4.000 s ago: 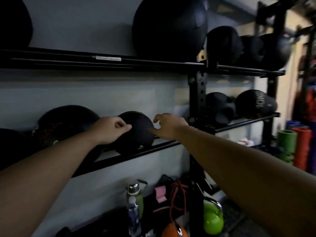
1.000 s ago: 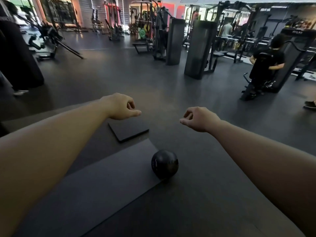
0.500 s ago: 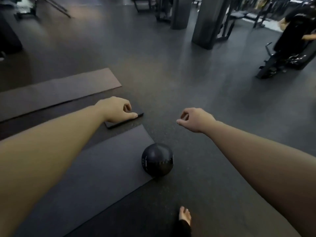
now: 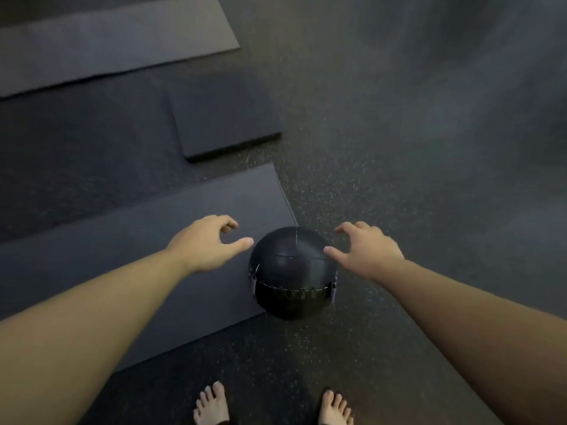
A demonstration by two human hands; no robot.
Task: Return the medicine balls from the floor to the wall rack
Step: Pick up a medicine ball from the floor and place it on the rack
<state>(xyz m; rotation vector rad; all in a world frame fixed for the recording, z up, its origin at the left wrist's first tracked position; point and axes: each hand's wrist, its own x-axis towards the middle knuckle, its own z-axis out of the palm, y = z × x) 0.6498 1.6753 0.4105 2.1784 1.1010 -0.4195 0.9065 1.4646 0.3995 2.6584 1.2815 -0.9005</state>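
Note:
A black stitched medicine ball (image 4: 291, 273) lies on the dark rubber floor at the right edge of a grey mat. My left hand (image 4: 207, 243) hovers just left of the ball, fingers spread, thumb tip near its upper left side. My right hand (image 4: 366, 251) is at the ball's upper right, fingers apart, the thumb tip over its edge. Neither hand grips the ball. The wall rack is out of view.
A grey exercise mat (image 4: 138, 256) runs left from the ball. A small thick black pad (image 4: 225, 118) lies beyond it, and a second long mat (image 4: 107, 44) farther back. My two bare feet (image 4: 211, 406) stand on the speckled floor (image 4: 429, 179) below the ball.
My view has tipped down and I have come closer to the ball. Both hands dropped from loosely curled above the ball to spread on either side of it.

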